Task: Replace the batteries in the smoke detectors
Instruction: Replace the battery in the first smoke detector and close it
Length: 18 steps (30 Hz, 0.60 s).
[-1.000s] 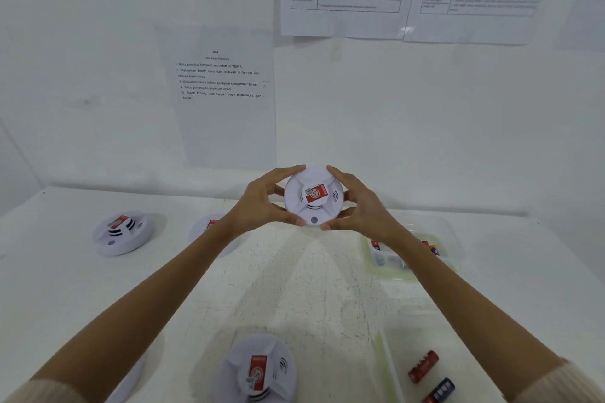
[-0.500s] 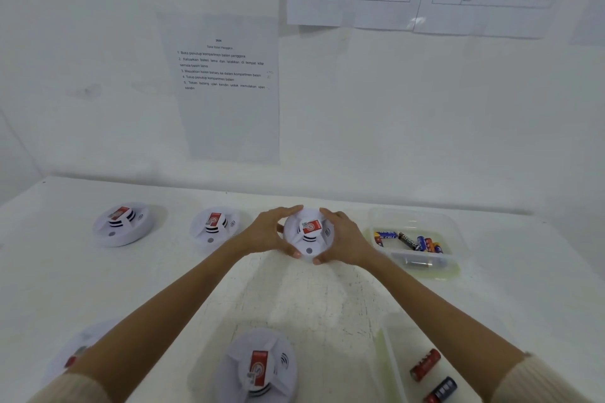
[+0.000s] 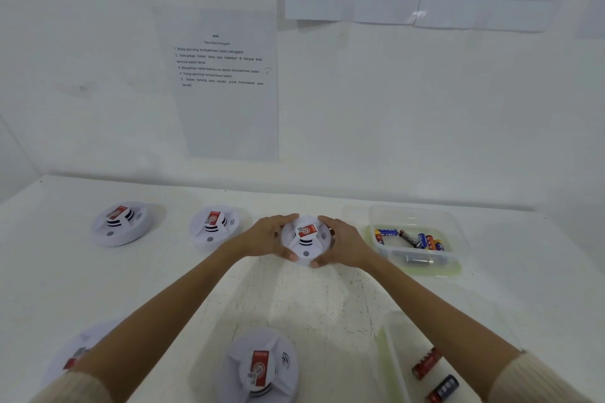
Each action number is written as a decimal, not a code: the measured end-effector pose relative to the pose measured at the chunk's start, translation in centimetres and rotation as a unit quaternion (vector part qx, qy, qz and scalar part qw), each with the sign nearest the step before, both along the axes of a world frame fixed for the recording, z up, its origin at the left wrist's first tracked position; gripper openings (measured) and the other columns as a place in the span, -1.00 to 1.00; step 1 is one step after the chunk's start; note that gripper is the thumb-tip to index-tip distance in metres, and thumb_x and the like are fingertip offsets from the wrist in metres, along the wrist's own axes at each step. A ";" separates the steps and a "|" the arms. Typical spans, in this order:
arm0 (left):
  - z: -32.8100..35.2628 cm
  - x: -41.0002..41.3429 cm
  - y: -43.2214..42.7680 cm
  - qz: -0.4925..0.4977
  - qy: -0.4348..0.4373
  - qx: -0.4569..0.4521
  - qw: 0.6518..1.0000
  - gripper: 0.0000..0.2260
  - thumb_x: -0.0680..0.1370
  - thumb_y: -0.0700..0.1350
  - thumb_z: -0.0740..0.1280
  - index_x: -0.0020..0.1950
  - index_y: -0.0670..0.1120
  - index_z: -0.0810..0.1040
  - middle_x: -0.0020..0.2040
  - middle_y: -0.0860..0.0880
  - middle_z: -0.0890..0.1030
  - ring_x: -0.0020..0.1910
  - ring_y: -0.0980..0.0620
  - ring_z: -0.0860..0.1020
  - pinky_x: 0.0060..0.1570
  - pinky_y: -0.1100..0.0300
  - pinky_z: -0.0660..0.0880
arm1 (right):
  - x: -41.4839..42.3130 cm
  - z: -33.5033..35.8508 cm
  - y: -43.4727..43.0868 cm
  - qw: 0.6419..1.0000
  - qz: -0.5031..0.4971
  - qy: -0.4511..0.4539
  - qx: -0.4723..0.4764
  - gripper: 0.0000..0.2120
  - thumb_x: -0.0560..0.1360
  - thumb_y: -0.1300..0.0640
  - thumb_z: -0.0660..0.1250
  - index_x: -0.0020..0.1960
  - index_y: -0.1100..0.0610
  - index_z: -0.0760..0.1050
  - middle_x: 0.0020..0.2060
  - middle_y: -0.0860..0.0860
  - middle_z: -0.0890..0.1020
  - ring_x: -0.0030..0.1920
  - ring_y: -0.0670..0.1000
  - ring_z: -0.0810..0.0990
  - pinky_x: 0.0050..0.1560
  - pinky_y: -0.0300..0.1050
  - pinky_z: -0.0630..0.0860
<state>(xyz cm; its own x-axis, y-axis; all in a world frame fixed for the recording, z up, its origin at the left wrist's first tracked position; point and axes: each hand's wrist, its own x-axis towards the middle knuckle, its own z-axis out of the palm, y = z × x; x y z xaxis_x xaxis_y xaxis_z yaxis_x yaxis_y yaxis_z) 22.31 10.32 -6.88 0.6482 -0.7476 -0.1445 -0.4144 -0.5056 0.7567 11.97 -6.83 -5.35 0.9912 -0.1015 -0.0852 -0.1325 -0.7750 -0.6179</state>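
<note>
A round white smoke detector [image 3: 306,240] with a red label sits at the far middle of the white table [image 3: 327,298], face up. My left hand [image 3: 266,237] grips its left rim and my right hand [image 3: 340,244] grips its right rim, fingers curled round it. It stands in a row with two more detectors [image 3: 119,222] [image 3: 214,226] to its left. Another detector [image 3: 258,366] lies near the front, and one more [image 3: 73,358] is partly hidden under my left forearm.
A clear tub [image 3: 415,242] with several batteries stands to the right of my hands. A second clear tub [image 3: 393,353] at the front right holds a red battery [image 3: 426,363] and a dark battery [image 3: 443,388]. Printed sheets hang on the wall behind.
Both hands have carried the detector from in front of the wall down and away onto the table, into the row beside the battery tub.
</note>
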 end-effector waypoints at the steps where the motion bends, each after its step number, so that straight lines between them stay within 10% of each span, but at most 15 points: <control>1: 0.1 -0.1 0.0 -0.004 0.001 0.006 1.000 0.04 0.06 0.24 0.46 0.47 -0.08 0.23 0.38 0.00 0.39 0.34 0.01 0.36 0.33 0.06 0.37 | 0.0 0.1 0.0 1.000 0.001 0.004 -0.003 -0.23 0.27 0.14 0.56 0.38 0.20 0.28 0.30 0.08 0.45 0.28 0.06 0.40 0.28 -0.19 0.25; 7: 1.2 0.2 0.6 -0.005 -0.031 -0.016 0.999 -0.27 0.34 -0.16 0.54 0.44 -0.07 0.29 0.35 0.03 0.38 0.27 0.08 0.37 0.23 0.22 0.35 | 0.2 0.6 0.4 0.999 0.020 -0.011 -0.029 -0.20 0.35 0.00 0.49 0.44 0.16 0.18 0.41 0.05 0.30 0.40 0.05 0.23 0.38 -0.12 0.10; 18: 5.6 2.3 10.1 0.105 -0.113 -0.118 0.981 -0.39 0.29 -0.19 0.57 0.25 0.11 0.41 0.23 0.04 0.47 0.16 0.09 0.46 0.04 0.38 0.44 | 4.0 2.7 6.1 0.991 0.067 -0.099 0.059 -0.19 0.27 0.05 0.56 0.43 0.07 0.27 0.34 0.00 0.38 0.30 0.02 0.36 0.32 -0.09 0.29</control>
